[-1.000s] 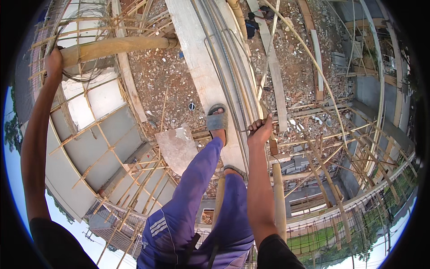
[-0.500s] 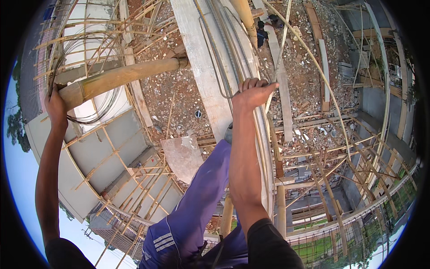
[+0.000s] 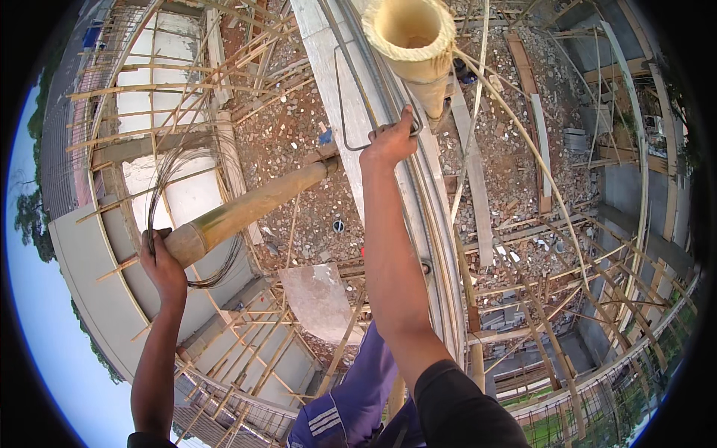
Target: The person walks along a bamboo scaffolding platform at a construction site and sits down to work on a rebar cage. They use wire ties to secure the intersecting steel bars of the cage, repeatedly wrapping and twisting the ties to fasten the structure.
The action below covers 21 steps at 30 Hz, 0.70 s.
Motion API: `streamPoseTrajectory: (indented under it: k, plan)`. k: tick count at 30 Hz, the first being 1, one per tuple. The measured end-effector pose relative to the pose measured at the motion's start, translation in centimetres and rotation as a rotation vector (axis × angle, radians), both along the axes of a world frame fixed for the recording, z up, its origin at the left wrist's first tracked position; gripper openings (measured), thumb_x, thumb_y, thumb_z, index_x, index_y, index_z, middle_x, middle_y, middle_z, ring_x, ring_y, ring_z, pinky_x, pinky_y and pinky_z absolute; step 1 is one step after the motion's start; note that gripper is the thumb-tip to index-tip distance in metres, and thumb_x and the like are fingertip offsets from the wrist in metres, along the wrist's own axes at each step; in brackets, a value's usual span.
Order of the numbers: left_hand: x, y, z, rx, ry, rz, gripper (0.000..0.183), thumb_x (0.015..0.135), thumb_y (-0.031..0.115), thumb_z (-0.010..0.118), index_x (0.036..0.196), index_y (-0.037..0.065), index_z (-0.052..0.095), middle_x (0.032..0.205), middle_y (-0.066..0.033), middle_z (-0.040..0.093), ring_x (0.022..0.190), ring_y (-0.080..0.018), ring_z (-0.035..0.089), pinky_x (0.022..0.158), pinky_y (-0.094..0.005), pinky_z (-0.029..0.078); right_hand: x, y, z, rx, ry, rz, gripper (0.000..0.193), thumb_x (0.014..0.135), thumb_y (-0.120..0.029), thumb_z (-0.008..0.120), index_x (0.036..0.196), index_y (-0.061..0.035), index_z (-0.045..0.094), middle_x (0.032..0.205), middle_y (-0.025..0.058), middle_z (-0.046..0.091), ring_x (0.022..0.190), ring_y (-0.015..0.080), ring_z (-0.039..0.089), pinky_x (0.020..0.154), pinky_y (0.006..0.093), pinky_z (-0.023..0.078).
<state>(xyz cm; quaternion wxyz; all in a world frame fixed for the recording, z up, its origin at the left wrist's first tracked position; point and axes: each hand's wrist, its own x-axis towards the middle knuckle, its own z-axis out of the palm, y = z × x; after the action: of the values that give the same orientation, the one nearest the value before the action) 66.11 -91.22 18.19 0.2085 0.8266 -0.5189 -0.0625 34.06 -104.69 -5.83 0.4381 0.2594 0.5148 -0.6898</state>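
- Fingers of the right hand point(image 3: 390, 144) are curled closed on the near end of a bent metal frame point(image 3: 340, 89), thumb extended.
- Left hand point(image 3: 166, 269) is bent at the bamboo pole point(image 3: 250, 203), touching its near end beside a loose wire coil point(image 3: 154, 196); whether it grips pole, coil or both, I cannot tell.
- Frame reaches the long bars point(image 3: 361, 78), lying over or around them; which is unclear. It seems unfastened: it is hand-held, and no tie shows.
- Thin and dark, it makes a long narrow rectangle with rounded corners; the bars run side by side along a pale beam point(image 3: 317, 45).
- Just beside stands a hollow bamboo post point(image 3: 420, 69), above rubble.
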Motion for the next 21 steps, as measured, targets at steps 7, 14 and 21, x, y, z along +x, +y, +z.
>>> streamPoseTrajectory:
  k: [7, 14, 21]
  plan:
    - [-1.1, -0.1, 1.9, 0.055, 0.031, 0.122, 0.02, 0.1, 0.008, 0.049, 0.095, -0.006, 0.062, 0.089, -0.0219, 0.063, 0.085, -0.0349, 0.061, 0.08, -0.0431, 0.047, 4.9, -5.1, 6.1, 0.042, 0.013, 0.263, 0.032, 0.101, -0.033, 0.064, 0.084, -0.0082, 0.05, 0.066, 0.0, 0.043, 0.052, 0.0133, 0.041, 0.048, 0.0324, 0.039]
    - [-0.4, -0.5, 2.5, 0.112, -0.154, -0.021, 0.014, 0.088, 0.001, 0.053, 0.099, -0.006, 0.058, 0.096, -0.0233, 0.059, 0.095, -0.0463, 0.055, 0.081, -0.0535, 0.043, 6.3, -18.7, 15.5, -0.018, 0.263, 0.373, 0.05, 0.105, -0.046, 0.051, 0.09, 0.0014, 0.055, 0.082, 0.0118, 0.06, 0.069, 0.0223, 0.057, 0.064, 0.0382, 0.05]
    - [0.0, -1.6, 4.3, 0.074, -0.153, -0.059, 0.012, 0.086, 0.003, 0.056, 0.097, -0.003, 0.056, 0.099, -0.0218, 0.058, 0.094, -0.047, 0.053, 0.081, -0.0551, 0.044, 6.8, -18.3, 14.1, 0.147, 0.304, 0.404, 0.05, 0.106, -0.047, 0.047, 0.105, 0.0032, 0.054, 0.077, 0.0106, 0.059, 0.066, 0.0227, 0.056, 0.062, 0.0374, 0.049]
